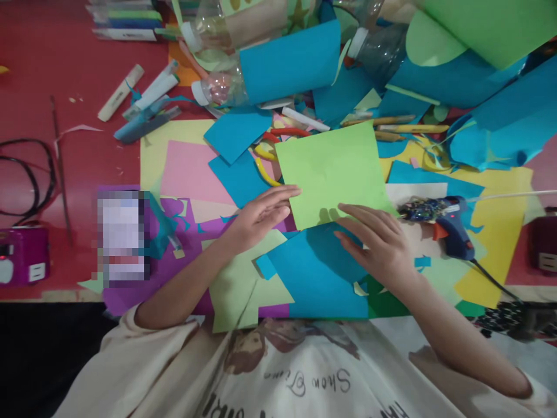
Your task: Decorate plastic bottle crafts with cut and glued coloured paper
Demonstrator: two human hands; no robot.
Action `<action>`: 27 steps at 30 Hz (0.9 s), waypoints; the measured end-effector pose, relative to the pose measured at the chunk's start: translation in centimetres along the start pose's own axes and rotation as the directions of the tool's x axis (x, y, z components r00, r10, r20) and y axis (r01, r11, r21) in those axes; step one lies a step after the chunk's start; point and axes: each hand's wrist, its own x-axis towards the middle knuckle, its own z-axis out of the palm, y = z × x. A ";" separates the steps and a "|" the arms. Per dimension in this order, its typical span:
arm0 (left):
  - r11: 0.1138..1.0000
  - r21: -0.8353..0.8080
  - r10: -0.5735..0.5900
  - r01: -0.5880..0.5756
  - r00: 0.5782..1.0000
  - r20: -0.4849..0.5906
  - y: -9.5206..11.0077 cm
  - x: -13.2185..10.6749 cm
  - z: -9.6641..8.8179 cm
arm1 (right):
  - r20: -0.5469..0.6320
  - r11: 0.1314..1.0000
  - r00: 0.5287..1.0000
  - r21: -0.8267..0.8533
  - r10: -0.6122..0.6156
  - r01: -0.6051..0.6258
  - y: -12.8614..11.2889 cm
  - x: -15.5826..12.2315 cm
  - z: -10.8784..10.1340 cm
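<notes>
A light green sheet of paper [335, 171] lies tilted over other papers in the middle of the table. My left hand [259, 217] is at its left edge, fingers stretched out and fingertips at the paper; whether they press on it I cannot tell. Over the sheet's lower right part is my right hand [378, 241], its fingers apart and casting shadows, with nothing held. Below the sheet, a larger blue paper [317, 278] lies between my forearms. Red and yellow scissor handles [266, 168] poke out just left of the green sheet.
A hot glue gun [455, 226] lies at the right with its cord trailing down. Plastic bottles wrapped in blue paper [291, 61] crowd the back. Markers [120, 93] lie at the back left, and a phone [124, 235] is on purple paper. Paper scraps are scattered around.
</notes>
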 end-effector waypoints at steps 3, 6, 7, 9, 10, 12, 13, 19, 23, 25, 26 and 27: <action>0.997 0.071 0.011 -0.010 1.000 -0.013 0.6 0.1 0.0 | -0.225 0.966 0.948 -0.075 0.225 -0.247 1.1 -2.4 -0.9; 0.994 0.111 0.025 -0.019 0.998 -0.051 0.9 0.2 0.2 | -0.402 0.864 0.833 -0.168 0.380 -0.475 2.8 -5.8 -1.2; 0.992 0.125 0.037 -0.029 0.997 -0.061 0.8 0.2 0.2 | -0.359 0.820 0.824 -0.215 0.439 -0.531 3.3 -6.9 -1.1; 0.984 0.169 0.071 -0.058 0.995 -0.074 0.6 0.3 0.3 | -0.253 0.751 0.800 -0.279 0.544 -0.598 4.1 -8.7 -0.8; 0.976 0.203 0.095 -0.078 0.993 -0.075 0.4 0.3 0.4 | -0.201 0.726 0.783 -0.295 0.589 -0.622 4.3 -9.4 -0.6; 0.944 0.301 0.162 -0.133 0.984 -0.074 0.0 0.3 0.5 | -0.142 0.709 0.764 -0.299 0.629 -0.639 4.6 -10.2 -0.3; 0.917 0.361 0.207 -0.170 0.976 -0.067 -0.2 0.3 0.6 | -0.134 0.707 0.760 -0.296 0.635 -0.643 4.7 -10.4 -0.2; 0.734 0.586 0.427 -0.345 0.904 -0.002 -0.6 0.3 0.5 | -0.152 0.701 0.763 -0.314 0.629 -0.640 5.1 -10.7 0.4; 0.722 0.590 0.460 -0.362 0.888 -0.018 -0.5 0.3 0.1 | -0.137 0.659 0.718 -0.309 0.683 -0.686 5.0 -10.7 0.5; 0.726 0.594 0.453 -0.347 0.891 -0.033 -0.5 0.3 -0.3 | -0.119 0.651 0.705 -0.302 0.700 -0.697 5.0 -10.7 0.5; 0.726 0.596 0.452 -0.341 0.891 -0.040 -0.6 0.3 -0.4 | -0.117 0.647 0.701 -0.301 0.704 -0.700 5.0 -10.7 0.5; 0.726 0.599 0.451 -0.338 0.891 -0.043 -0.6 0.3 -0.6 | -0.114 0.643 0.696 -0.300 0.709 -0.705 5.0 -10.7 0.4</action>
